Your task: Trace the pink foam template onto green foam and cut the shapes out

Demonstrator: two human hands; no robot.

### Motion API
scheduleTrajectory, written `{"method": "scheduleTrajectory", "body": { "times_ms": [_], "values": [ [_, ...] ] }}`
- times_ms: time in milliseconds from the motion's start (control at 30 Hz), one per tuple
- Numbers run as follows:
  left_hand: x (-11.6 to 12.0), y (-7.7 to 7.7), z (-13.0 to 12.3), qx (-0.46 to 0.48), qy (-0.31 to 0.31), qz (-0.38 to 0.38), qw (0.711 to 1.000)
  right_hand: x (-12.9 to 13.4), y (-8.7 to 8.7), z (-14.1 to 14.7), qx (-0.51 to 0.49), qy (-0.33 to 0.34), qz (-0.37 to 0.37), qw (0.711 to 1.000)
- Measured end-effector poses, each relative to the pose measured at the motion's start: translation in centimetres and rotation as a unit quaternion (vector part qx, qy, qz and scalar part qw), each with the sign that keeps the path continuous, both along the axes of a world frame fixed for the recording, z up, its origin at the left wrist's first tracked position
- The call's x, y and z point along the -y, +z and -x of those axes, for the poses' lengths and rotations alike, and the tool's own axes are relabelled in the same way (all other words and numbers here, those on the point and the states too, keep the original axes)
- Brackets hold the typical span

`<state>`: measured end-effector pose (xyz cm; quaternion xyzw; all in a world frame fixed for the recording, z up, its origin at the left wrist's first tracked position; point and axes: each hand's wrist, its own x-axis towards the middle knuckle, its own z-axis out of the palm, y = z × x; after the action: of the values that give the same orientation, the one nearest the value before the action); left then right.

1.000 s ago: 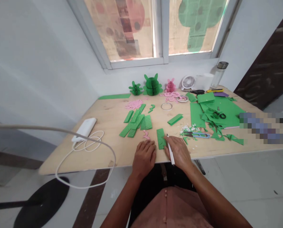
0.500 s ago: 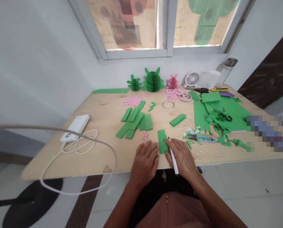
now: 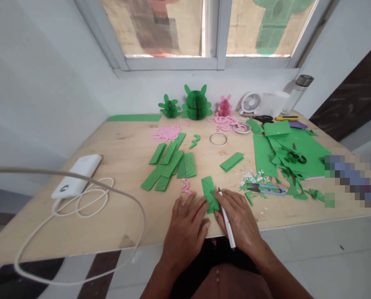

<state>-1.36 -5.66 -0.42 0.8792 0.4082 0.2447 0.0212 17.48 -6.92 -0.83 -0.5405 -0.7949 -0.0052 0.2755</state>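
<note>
My left hand [image 3: 187,226] lies palm down near the table's front edge with fingers stretched out. Its index fingertip reaches the edge of a green paper strip [image 3: 209,189] marked with curved lines. Just beyond its other fingers is a pink wavy paper cutout [image 3: 186,185], partly covered. White and dark-tipped, a pen [image 3: 228,226] is gripped in my right hand [image 3: 240,216], whose fingers rest at the strip's right edge. The pen tip points away from me, off the paper. Left of the strip lie several folded green strips [image 3: 169,164], some with drawn curves.
Blue-handled thread snips [image 3: 268,189] lie right of my right hand by paper scraps [image 3: 253,177]. Green sheets [image 3: 310,145] and black-handled scissors [image 3: 296,157] sit farther right. Paper honeycomb figures [image 3: 197,104] stand at the back. A white power bank [image 3: 76,176] with a looping cable is left.
The view has shifted slightly. The green strip has turned a little, and my left hand's fingers have moved onto its left edge and near the pink cutout. The pen stays in my right hand.
</note>
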Motion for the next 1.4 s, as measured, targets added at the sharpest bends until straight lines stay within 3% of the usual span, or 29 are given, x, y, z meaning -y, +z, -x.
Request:
{"method": "scheduleTrajectory", "body": {
  "times_ms": [267,467,667,833,1000,1133,1267,1400],
  "values": [
    [-0.1,-0.5,0.1,0.035,-0.006,-0.03,0.999,0.0,0.0,0.2,-0.024,0.0,-0.001,1.0],
    [-2.1,1.2,0.3,0.067,-0.033,-0.067,0.995,0.3,0.0,0.0,-0.07,-0.025,-0.07,0.995],
    [-7.5,3.0,-4.2,0.036,-0.046,-0.046,0.997,0.7,-0.7,-0.5,-0.151,-0.079,-0.183,0.968],
    [-11.0,3.4,-8.9,-0.098,-0.027,0.004,0.995,0.8,-1.2,-0.7,-0.183,-0.094,-0.205,0.957],
    [-12.6,3.5,-10.7,-0.164,0.006,0.042,0.985,0.8,-1.1,-0.7,-0.191,-0.097,-0.207,0.955],
    [-13.1,3.8,-10.6,-0.156,0.037,0.041,0.986,0.8,-0.9,-0.6,-0.194,-0.099,-0.215,0.952],
    [-12.1,4.5,-8.9,-0.12,0.086,0.034,0.988,0.8,-0.8,-0.6,-0.21,-0.105,-0.203,0.951],
    [-9.0,4.5,-5.7,0.064,0.116,-0.006,0.991,1.0,-0.6,-0.8,-0.238,-0.129,-0.19,0.944]
  ]
}}
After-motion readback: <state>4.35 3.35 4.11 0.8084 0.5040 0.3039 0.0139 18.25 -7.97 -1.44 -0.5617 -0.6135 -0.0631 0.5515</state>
